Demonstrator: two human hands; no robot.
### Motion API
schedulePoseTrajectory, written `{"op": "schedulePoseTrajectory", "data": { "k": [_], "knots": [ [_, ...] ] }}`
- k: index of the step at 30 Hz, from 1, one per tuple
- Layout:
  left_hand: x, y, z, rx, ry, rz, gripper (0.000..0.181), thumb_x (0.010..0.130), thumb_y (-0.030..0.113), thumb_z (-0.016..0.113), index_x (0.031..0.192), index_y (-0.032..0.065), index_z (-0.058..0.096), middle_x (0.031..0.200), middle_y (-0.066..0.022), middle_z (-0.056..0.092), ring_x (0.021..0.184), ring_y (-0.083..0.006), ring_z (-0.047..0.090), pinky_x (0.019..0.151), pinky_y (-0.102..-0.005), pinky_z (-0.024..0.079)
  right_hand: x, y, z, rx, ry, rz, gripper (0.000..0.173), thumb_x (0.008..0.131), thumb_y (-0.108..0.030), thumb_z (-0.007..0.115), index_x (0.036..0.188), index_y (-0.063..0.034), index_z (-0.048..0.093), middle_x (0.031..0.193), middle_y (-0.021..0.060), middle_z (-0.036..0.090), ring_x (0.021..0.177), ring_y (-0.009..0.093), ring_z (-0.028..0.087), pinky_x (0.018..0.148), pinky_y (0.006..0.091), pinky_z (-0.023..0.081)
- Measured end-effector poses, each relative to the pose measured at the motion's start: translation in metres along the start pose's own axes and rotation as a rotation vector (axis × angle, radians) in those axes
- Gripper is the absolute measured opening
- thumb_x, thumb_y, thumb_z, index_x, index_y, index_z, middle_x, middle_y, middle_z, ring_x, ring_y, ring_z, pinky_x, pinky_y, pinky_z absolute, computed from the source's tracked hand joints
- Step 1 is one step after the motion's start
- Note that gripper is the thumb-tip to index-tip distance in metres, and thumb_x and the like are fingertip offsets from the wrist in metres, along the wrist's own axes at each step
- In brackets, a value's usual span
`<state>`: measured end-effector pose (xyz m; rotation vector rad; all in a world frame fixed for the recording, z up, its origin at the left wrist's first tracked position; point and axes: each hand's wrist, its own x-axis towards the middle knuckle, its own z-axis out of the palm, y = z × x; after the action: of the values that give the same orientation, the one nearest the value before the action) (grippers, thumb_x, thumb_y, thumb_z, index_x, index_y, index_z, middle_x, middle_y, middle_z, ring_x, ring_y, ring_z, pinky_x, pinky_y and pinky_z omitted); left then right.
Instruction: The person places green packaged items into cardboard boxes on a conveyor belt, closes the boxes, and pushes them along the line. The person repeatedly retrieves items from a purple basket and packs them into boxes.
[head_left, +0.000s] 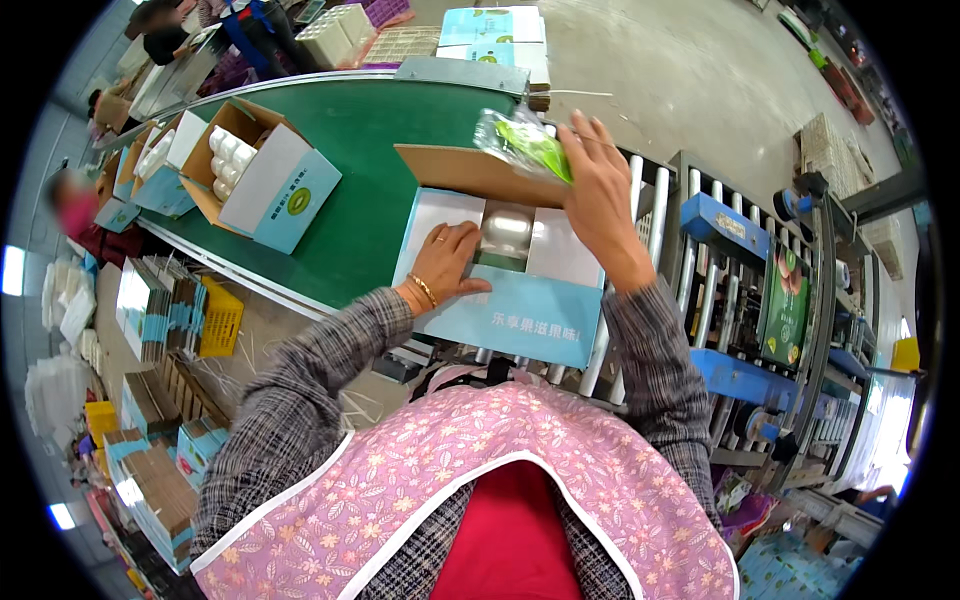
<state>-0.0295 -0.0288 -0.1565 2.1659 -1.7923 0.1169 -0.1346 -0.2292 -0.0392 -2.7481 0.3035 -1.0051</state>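
Observation:
A blue and white cardboard carton (513, 319) lies before me at the end of the green conveyor belt. Its two white side flaps are folded inward, and the brown inner side of its far flap (480, 172) stands up. Through the gap between the flaps shows a white foam insert (506, 231). My left hand (450, 266), with a ring and a gold bracelet, rests on the left flap with its fingers at the gap. Above the carton's right far corner, my right hand (598, 191) holds a clear plastic packet with bright green contents (532, 148).
Open cartons with white foam packing (285, 187) stand on the green belt (375, 120) at left. Metal rollers (652, 214) and a blue-framed machine (724, 225) lie to the right. Flattened cartons (154, 300) and a yellow crate (220, 319) sit lower left. People are at the upper left.

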Motion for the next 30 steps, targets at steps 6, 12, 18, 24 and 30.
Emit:
{"op": "schedulePoseTrajectory", "data": {
  "k": [6, 12, 18, 24, 30],
  "knots": [
    [-0.018, 0.012, 0.005, 0.255, 0.635, -0.429, 0.076, 0.079, 0.056, 0.032, 0.124, -0.0039, 0.021, 0.128, -0.0215, 0.02, 0.121, -0.0313, 0.018, 0.096, -0.0493, 0.009, -0.131, -0.046, 0.027, -0.082, -0.197, -0.008, 0.018, 0.067, -0.003, 0.046, 0.084, 0.0025, 0.05, 0.089, 0.0192, 0.052, 0.084, 0.029, 0.051, 0.067, 0.0353, 0.041],
    [-0.024, -0.036, 0.015, -0.3, 0.086, -1.016, 0.044, 0.082, 0.038, 0.039, 0.104, 0.0005, 0.047, 0.091, -0.02, 0.056, 0.086, -0.0359, 0.052, 0.074, -0.04, 0.041, -0.153, -0.026, 0.024, 0.018, -0.254, 0.047, 0.029, 0.075, -0.008, 0.045, 0.101, 0.0017, 0.048, 0.112, 0.015, 0.048, 0.108, 0.026, 0.043, 0.086, 0.0387, 0.037],
    [0.029, 0.005, 0.036, -0.465, 0.19, -0.759, 0.043, 0.084, 0.032, 0.037, 0.113, 0.0011, 0.041, 0.095, -0.0209, 0.055, 0.087, -0.0356, 0.053, 0.073, -0.0379, 0.041, -0.145, 0.071, 0.002, 0.006, -0.214, 0.012, 0.03, 0.073, -0.007, 0.048, 0.103, -0.0028, 0.048, 0.114, 0.0121, 0.048, 0.108, 0.023, 0.044, 0.088, 0.0392, 0.035],
    [0.134, 0.092, 0.067, -0.477, 0.079, -0.641, 0.045, 0.084, 0.03, 0.035, 0.117, 0.0006, 0.034, 0.088, -0.0242, 0.055, 0.079, -0.0394, 0.053, 0.067, -0.0441, 0.04, -0.18, 0.148, -0.055, -0.147, -0.119, 0.138, 0.028, 0.07, -0.004, 0.05, 0.098, -0.0019, 0.051, 0.108, 0.0133, 0.052, 0.103, 0.025, 0.048, 0.087, 0.0368, 0.036],
    [0.196, 0.162, 0.094, -0.55, 0.03, -0.59, 0.05, 0.086, 0.032, 0.032, 0.12, -0.0033, 0.027, 0.083, -0.0247, 0.055, 0.076, -0.0398, 0.053, 0.067, -0.0445, 0.04, -0.192, 0.165, -0.141, -0.439, 0.126, 0.34, 0.029, 0.065, 0.0, 0.051, 0.093, -0.0018, 0.053, 0.081, 0.0129, 0.056, 0.077, 0.027, 0.055, 0.065, 0.0367, 0.042]
  ]
}}
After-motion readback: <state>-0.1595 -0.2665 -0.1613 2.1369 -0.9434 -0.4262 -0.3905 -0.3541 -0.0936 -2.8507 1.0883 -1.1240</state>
